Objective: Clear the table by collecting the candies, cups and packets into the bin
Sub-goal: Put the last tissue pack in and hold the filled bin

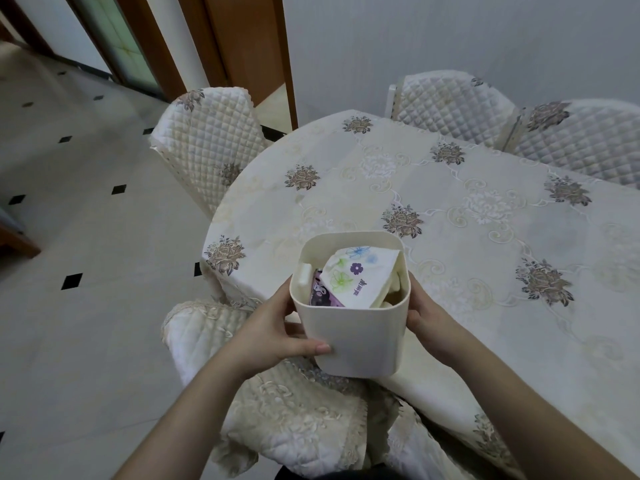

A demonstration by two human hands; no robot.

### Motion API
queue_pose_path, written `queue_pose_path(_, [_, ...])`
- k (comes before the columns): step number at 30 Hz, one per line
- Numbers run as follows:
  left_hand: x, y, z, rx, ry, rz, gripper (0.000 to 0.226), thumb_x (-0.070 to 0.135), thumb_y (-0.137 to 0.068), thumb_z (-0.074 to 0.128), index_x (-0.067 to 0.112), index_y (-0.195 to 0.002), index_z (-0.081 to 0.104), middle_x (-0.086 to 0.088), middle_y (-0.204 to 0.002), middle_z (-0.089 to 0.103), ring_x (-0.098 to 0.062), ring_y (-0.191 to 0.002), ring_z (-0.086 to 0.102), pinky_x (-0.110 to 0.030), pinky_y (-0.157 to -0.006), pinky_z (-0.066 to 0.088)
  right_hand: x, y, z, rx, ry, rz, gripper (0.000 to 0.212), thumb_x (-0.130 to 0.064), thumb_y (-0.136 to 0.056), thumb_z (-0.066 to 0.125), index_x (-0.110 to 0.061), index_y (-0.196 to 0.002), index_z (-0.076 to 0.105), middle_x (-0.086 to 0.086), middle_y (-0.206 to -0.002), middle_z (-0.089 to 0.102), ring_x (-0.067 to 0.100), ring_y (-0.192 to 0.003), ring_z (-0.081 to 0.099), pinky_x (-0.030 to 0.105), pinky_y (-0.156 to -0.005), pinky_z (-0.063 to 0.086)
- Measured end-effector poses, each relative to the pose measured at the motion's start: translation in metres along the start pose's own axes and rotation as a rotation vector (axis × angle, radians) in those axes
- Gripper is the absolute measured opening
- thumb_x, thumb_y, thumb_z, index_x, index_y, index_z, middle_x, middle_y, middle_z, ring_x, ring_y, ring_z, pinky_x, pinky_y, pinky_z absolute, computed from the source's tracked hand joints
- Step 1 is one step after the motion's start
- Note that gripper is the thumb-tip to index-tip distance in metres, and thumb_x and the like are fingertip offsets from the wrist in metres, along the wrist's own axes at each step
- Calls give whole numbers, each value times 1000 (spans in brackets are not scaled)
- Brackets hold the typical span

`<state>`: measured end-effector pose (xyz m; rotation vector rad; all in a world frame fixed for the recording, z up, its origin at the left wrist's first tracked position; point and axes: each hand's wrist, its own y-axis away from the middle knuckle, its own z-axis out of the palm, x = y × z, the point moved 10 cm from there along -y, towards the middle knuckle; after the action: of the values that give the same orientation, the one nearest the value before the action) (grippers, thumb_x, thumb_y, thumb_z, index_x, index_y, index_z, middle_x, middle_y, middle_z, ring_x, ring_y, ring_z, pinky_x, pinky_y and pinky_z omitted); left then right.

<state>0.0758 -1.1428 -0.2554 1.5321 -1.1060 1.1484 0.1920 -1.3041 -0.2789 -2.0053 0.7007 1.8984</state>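
While both hands clasp it, the cream plastic bin (360, 337) hangs at the near edge of the worktop (450, 209), toward six o'clock of the tablecloth. Inside it, a white flower-printed tissue packet (356, 275) leans across the opening, with a purple packet (320, 289) tucked at its nine o'clock. The left hand (273, 329) grips the bin's left wall, thumb lying across the front face. The right hand (427, 318) holds the right wall, its fingers hidden behind the bin. Quilted chairs (207, 140) ring the worktop at ten, one and two o'clock; another chair (277, 403) sits below the bin.
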Motion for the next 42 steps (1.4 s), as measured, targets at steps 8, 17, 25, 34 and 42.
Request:
queue_pose_path(8, [-6,1,-11,170,60,65,89,21,-64,92,42,-140,51,6,-117,69,-11,-106,68,-25,-84,56,-3,5,-2,67,-63,-16,104,-75,-49,74,-43,-139,34,-13,-143,48,10,-132,44,29,-98,44])
queue_pose_path(17, [4,26,-23,631,56,218,51,11,-92,66,55,-117,60,17,-119,72,-4,-112,67,-12,-89,50,-7,19,4,225,-33,-32,79,-80,-68,53,-44,-135,31,-37,-132,46,-13,-125,40,5,-91,39])
queue_pose_path(25, [5,18,-7,365,-115,164,107,83,-73,56,25,-157,24,8,-163,30,-10,-149,28,-42,-118,33,-13,20,8,223,-68,-55,54,-60,-89,48,-42,-139,38,-16,-143,46,7,-133,42,23,-104,42])
queue_pose_path(34, [6,18,-7,285,-153,169,119,63,-60,84,24,-157,27,7,-153,36,-12,-144,37,-37,-112,42,-8,24,10,216,-39,-68,67,-61,-78,65,-46,-137,39,-16,-142,47,6,-132,43,21,-95,46])
queue_pose_path(42, [-3,30,-14,291,90,167,103,42,-68,90,29,-152,32,2,-150,52,-19,-137,50,-27,-100,50,-31,23,24,204,7,-169,77,-58,-80,63,-36,-146,30,-15,-150,36,8,-138,35,19,-104,37])
